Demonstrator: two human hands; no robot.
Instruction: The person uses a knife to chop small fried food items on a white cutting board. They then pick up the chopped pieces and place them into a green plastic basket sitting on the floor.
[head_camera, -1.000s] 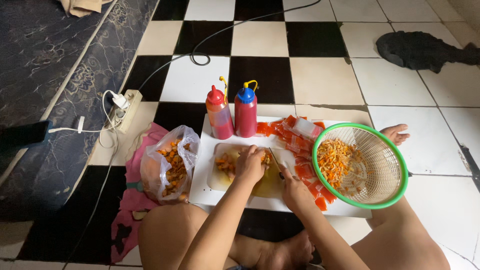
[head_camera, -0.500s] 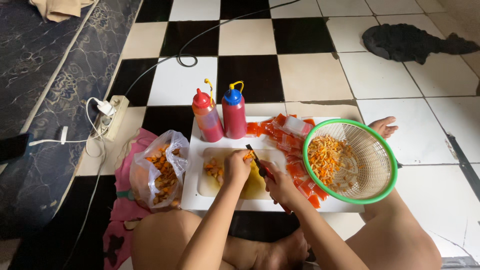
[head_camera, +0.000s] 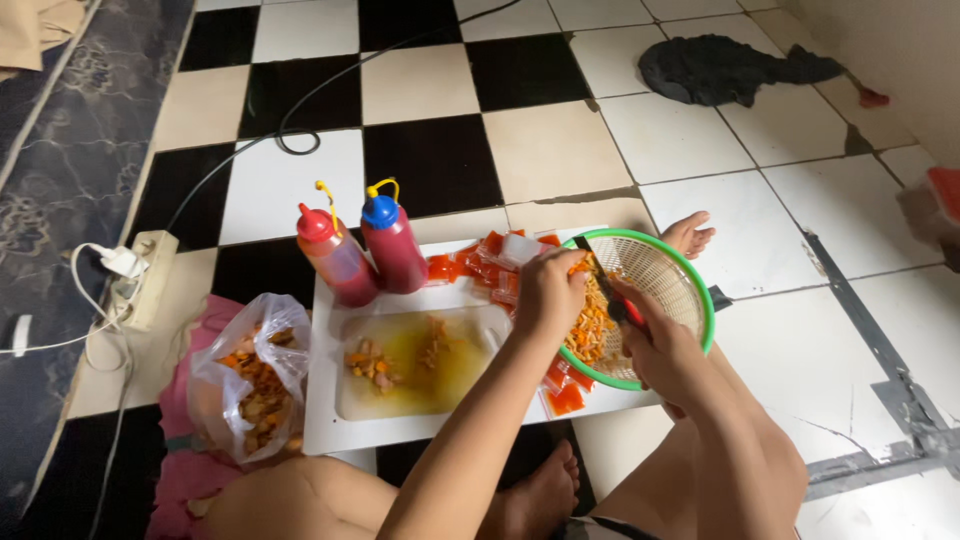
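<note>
Centre frame: left hand (head_camera: 548, 290) pinched orange shreds (head_camera: 590, 325) at strainer (head_camera: 690, 275) rim; right hand (head_camera: 665, 350) gripped knife (head_camera: 605, 285) over strainer.

head camera, looking steeply down, near white tray (head_camera: 330, 425)

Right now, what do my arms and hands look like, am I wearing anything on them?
Both forearms are bare, with no sleeves in view. The left hand and the right hand wear no gloves, and no rings, watch or bracelets can be seen. The arms are slim and reach in from the lower edge of the picture. Fingernails are too small to make out.
</note>
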